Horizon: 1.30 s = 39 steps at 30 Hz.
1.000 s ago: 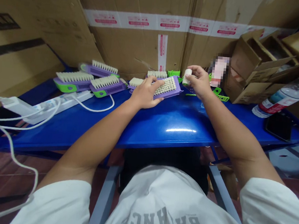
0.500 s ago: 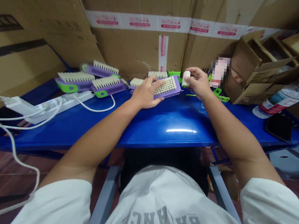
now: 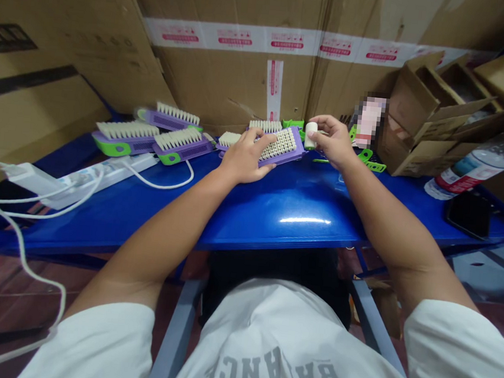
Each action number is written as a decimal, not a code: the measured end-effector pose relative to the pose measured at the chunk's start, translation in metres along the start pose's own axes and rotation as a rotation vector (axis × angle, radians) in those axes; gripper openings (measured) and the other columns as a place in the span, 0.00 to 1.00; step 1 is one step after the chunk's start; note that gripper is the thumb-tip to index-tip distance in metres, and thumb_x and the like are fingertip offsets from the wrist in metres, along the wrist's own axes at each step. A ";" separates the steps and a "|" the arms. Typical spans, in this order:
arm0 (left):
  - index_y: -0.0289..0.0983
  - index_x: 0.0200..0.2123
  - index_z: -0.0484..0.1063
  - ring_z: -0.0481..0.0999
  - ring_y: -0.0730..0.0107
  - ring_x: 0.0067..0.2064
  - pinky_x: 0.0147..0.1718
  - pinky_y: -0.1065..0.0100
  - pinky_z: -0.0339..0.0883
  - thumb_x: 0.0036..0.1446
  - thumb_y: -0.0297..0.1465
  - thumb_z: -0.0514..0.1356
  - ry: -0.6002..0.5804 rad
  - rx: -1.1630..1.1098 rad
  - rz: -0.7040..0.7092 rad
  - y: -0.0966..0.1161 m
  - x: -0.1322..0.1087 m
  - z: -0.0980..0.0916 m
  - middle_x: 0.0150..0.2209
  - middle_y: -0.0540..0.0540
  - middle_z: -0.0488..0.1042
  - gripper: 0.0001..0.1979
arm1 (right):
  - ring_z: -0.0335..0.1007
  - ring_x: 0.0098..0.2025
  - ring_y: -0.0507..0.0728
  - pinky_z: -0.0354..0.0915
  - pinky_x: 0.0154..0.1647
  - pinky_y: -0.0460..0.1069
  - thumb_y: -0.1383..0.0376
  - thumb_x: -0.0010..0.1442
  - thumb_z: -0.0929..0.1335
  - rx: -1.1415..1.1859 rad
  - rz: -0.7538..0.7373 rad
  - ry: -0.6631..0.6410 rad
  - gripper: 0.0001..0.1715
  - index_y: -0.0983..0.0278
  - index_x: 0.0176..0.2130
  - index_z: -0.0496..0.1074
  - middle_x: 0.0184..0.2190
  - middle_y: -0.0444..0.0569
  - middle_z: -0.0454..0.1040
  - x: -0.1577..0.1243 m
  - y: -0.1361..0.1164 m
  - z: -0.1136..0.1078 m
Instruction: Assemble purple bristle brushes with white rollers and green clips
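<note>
Along the blue surface (image 3: 304,201), 2 bare forearms reach out from white sleeves (image 3: 453,363) toward a row of brushes. The left hand (image 3: 246,157) lies with its fingers spread apart across the cream bristles of a purple brush (image 3: 283,145), which sits angled near the middle of the row; the fingers rest on top and do not clamp around it. The right hand (image 3: 331,142) is raised just beside that brush, with thumb and fingers together and clamped on a white cylinder (image 3: 311,135). The cylinder stands slightly tilted, its top showing above the fingers, just past the brush's right edge and off the surface. Behind the left hand, 2 more brushes (image 3: 264,125) show their bristles. Farther left, 3 purple-and-green brushes (image 3: 125,139) lie close together, bristles up, with a power strip (image 3: 106,169) in front of them and white cables (image 3: 158,183) trailing over the surface edge. Right of the right hand lie green plastic parts (image 3: 373,162) and a pixelated pack (image 3: 370,120). Beyond them, a plastic bottle (image 3: 481,163) lies on its side near a black phone (image 3: 463,212). Open cardboard boxes (image 3: 437,112) sit at back right, and large cartons (image 3: 231,80) with red-printed white tape stand behind the surface.
</note>
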<state>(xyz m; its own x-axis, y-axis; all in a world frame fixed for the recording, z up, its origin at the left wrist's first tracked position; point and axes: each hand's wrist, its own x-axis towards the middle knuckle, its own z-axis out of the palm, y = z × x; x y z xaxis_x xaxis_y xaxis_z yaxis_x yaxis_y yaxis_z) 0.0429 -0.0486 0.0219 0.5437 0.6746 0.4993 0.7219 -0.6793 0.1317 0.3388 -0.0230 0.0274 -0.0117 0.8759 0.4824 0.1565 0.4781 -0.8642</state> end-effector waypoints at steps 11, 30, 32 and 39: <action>0.47 0.72 0.66 0.73 0.41 0.68 0.63 0.46 0.78 0.65 0.37 0.71 -0.034 0.026 -0.005 0.005 0.000 -0.003 0.69 0.37 0.67 0.35 | 0.77 0.39 0.58 0.71 0.30 0.50 0.55 0.47 0.81 -0.003 -0.015 -0.067 0.26 0.57 0.46 0.79 0.45 0.49 0.84 -0.002 -0.003 0.001; 0.49 0.71 0.66 0.74 0.42 0.68 0.64 0.46 0.78 0.63 0.36 0.72 -0.002 0.010 0.006 0.002 0.000 -0.001 0.68 0.39 0.69 0.35 | 0.74 0.38 0.57 0.72 0.30 0.51 0.56 0.49 0.80 -0.039 -0.007 -0.080 0.26 0.56 0.47 0.79 0.45 0.47 0.82 -0.001 -0.001 0.000; 0.49 0.71 0.66 0.74 0.43 0.68 0.63 0.47 0.78 0.63 0.37 0.72 -0.004 0.017 0.002 0.003 0.000 -0.002 0.69 0.39 0.69 0.36 | 0.75 0.38 0.57 0.72 0.31 0.51 0.56 0.49 0.80 -0.035 -0.003 -0.075 0.25 0.56 0.47 0.79 0.45 0.47 0.82 -0.002 -0.001 0.000; 0.48 0.72 0.66 0.74 0.43 0.68 0.63 0.48 0.78 0.64 0.37 0.72 -0.017 0.023 -0.004 0.005 0.000 -0.004 0.69 0.38 0.68 0.36 | 0.76 0.40 0.59 0.72 0.31 0.51 0.57 0.49 0.80 -0.031 0.001 -0.082 0.26 0.56 0.48 0.79 0.46 0.48 0.82 -0.001 0.000 -0.002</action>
<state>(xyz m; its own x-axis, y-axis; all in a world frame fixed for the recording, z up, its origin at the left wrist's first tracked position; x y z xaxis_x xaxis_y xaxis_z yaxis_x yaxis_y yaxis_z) 0.0445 -0.0533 0.0260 0.5480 0.6819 0.4844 0.7335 -0.6701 0.1137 0.3403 -0.0240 0.0269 -0.0925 0.8793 0.4672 0.1872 0.4762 -0.8592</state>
